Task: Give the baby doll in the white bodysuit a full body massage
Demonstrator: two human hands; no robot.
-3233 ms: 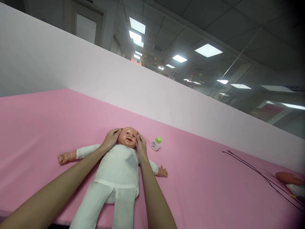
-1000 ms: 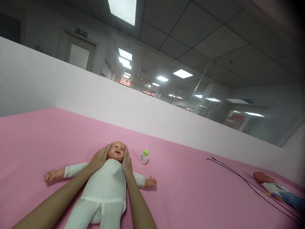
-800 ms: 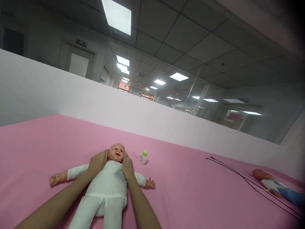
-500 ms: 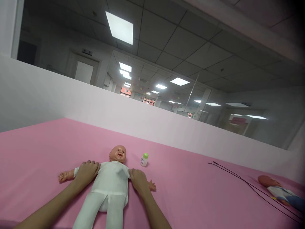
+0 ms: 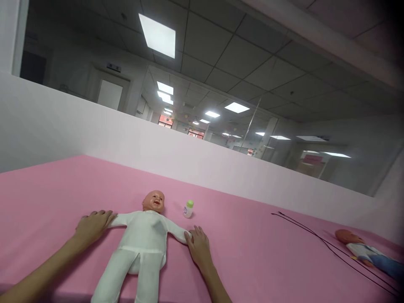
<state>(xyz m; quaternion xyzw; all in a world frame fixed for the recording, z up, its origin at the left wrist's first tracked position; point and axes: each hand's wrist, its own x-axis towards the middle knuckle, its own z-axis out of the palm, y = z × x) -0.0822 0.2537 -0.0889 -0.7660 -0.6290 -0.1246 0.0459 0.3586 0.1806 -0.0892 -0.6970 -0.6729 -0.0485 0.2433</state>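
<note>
On the table, a doll lies left; a bottle stands right of its head; farther right, cables, then a second doll.

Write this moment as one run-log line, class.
doll: face up | left hand: on one doll arm | right hand: on other doll arm | bottle: upright, untouched

One person's left hand and right hand, two in all. One white-suited doll with two trouser legs, and one doll in white and blue, two altogether. One small bottle with one green cap. Two thin, dark cord ends. One pink counter.
</note>
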